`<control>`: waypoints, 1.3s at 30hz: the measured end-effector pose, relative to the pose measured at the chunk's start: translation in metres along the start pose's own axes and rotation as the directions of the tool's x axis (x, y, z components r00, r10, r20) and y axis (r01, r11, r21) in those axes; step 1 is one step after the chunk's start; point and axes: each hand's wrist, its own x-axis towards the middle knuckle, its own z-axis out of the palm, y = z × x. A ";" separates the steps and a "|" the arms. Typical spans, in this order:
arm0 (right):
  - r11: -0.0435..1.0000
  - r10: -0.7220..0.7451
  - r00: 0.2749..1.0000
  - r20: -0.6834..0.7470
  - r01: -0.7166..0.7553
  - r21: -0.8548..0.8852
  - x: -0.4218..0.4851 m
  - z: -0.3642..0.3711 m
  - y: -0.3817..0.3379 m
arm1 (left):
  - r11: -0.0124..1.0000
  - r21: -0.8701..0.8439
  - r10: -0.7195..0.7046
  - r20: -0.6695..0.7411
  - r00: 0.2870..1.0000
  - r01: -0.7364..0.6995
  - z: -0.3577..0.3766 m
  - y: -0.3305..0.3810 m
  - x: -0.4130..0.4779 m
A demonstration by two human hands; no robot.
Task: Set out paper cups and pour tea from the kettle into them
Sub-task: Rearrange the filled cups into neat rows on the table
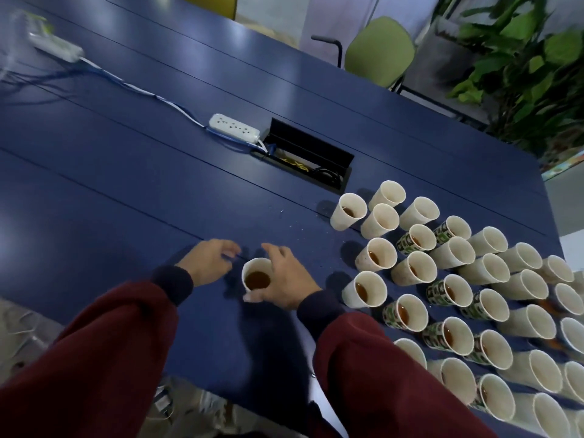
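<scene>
The right hand curves round a paper cup of brown tea, thumb against the cup's near side and fingers arched past its far rim (how firmly it grips cannot be told). Just to its left, the left hand hangs over the blue table with fingers loosely curled, holding nothing. To the right of the right hand stands a crowd of paper cups, plain and green-patterned, many with tea inside. Beyond both hands lie a white power strip and an open cable hatch.
</scene>
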 end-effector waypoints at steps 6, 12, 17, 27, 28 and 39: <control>0.985 -0.048 0.977 -0.208 0.013 -0.171 -0.004 0.042 -0.013 | 0.985 -0.014 0.172 0.048 0.984 -0.171 0.026 -0.008 -0.037; 0.999 -0.012 0.948 -0.319 -0.005 -0.053 -0.017 0.031 -0.018 | 0.947 -0.161 0.268 -0.074 0.960 -0.277 0.039 0.004 -0.036; 0.998 0.043 0.925 -0.377 -0.023 0.056 -0.023 -0.006 -0.001 | 0.915 -0.131 0.361 -0.157 0.919 -0.382 0.047 0.045 -0.009; 0.954 0.171 0.884 -0.435 -0.038 0.298 -0.007 -0.083 0.085 | 0.869 -0.206 0.438 -0.106 0.893 -0.451 0.085 0.130 0.079; 0.946 0.186 0.886 -0.425 -0.044 0.323 -0.005 -0.088 0.092 | 0.870 -0.227 0.427 -0.099 0.899 -0.439 0.089 0.135 0.086; 0.824 0.271 0.914 -0.303 -0.057 0.563 0.013 -0.103 0.137 | 0.878 -0.288 0.358 -0.132 0.924 -0.382 0.116 0.147 0.119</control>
